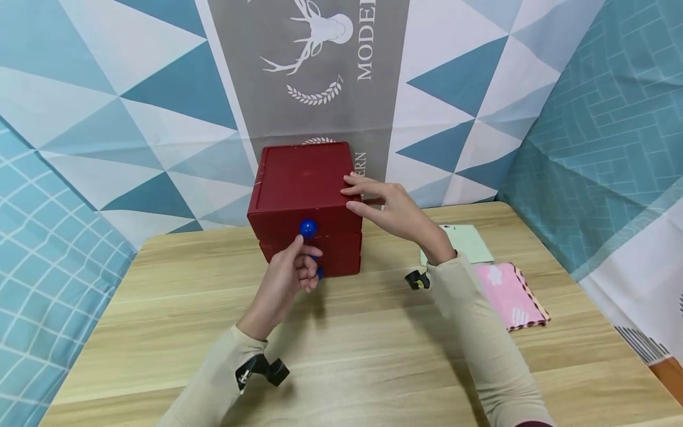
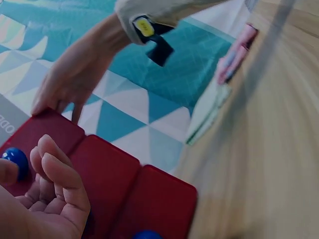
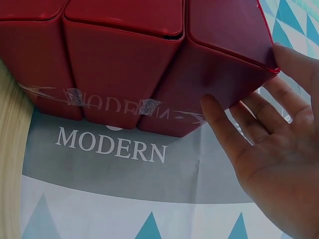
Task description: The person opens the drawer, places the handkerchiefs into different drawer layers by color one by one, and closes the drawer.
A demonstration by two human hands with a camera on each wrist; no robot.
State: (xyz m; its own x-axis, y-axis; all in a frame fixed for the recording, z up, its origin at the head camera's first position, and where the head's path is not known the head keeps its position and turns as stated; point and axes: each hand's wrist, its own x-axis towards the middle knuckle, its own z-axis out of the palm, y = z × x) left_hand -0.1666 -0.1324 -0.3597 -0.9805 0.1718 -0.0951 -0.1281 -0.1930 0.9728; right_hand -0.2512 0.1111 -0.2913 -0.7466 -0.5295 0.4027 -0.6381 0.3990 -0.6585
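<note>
A dark red chest of three stacked drawers (image 1: 304, 178) with round blue knobs stands against the wall at the table's back. Just below the top blue knob (image 1: 308, 228) is my left hand (image 1: 283, 281), its thumb tip right at the knob and its fingers loosely curled. In the left wrist view, the thumb overlaps part of that knob (image 2: 17, 162), and the fingers curve in front of the drawer fronts. My right hand (image 1: 395, 210) rests on the chest's top right edge with fingers spread. From the right wrist view, its fingers (image 3: 224, 124) lie along the top drawer's side.
Right of the chest lie a pale green cloth (image 1: 469, 243) and a pink patterned cloth (image 1: 512, 293) with a checked border. Patterned fabric walls (image 1: 176, 107) rise behind and beside the wooden table (image 1: 341, 356). Clear tape (image 3: 75, 97) runs along the drawers' side.
</note>
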